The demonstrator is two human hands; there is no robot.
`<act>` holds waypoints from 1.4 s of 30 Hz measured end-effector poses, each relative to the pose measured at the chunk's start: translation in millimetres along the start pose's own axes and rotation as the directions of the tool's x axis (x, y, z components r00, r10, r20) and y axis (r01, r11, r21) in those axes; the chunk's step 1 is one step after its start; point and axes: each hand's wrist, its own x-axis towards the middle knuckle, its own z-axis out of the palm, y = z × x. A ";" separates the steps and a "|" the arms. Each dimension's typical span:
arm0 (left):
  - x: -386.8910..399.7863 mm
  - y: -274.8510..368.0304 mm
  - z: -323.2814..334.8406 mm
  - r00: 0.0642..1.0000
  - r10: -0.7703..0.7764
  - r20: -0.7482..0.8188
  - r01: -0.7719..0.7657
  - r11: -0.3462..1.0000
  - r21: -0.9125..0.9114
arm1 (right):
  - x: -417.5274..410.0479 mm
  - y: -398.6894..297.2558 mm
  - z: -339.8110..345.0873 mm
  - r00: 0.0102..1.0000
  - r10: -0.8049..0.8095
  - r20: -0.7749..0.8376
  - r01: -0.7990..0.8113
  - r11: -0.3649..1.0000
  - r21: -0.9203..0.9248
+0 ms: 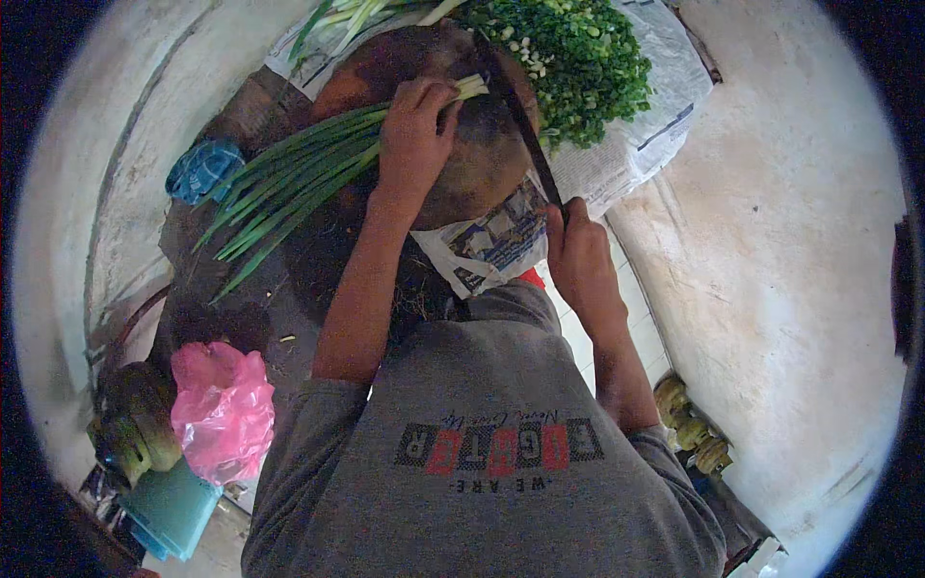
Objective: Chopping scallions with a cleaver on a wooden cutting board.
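Note:
My left hand [419, 137] grips a bunch of green onions [303, 155] on a round wooden chopping block [484, 170]. Their pale cut ends stick out past my fingers, while the long green leaves trail off to the left. In my right hand [582, 249] is the handle of a long dark knife [526, 126]. Its blade slants across the block, just right of the pale ends; whether it touches the wood I cannot tell. Beyond the blade, a heap of chopped green onions [592, 72] lies against the block's right side.
Printed paper or sacking [643, 155] lies under the heap, and a printed sheet [498, 235] sticks out below the block. More whole green onions [354, 22] lie at the top. A blue cloth [206, 170], a pink plastic bag [222, 415] and a teal container [173, 509] are at left.

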 end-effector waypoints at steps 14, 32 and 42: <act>-2.1 -2.1 2.2 1.000 0.006 0.006 -0.007 0.997 0.077 | -15.2 9.0 -6.8 0.997 0.047 0.061 -0.042 0.997 -0.069; -0.6 1.1 0.6 1.000 -0.005 -0.012 0.006 0.998 0.061 | -13.3 -7.4 2.3 1.000 -0.016 0.018 0.016 0.999 0.051; -4.1 -2.6 2.2 0.998 0.030 -0.053 -0.027 0.998 0.057 | -12.3 -13.7 -0.3 0.998 0.011 0.056 -0.011 1.000 0.011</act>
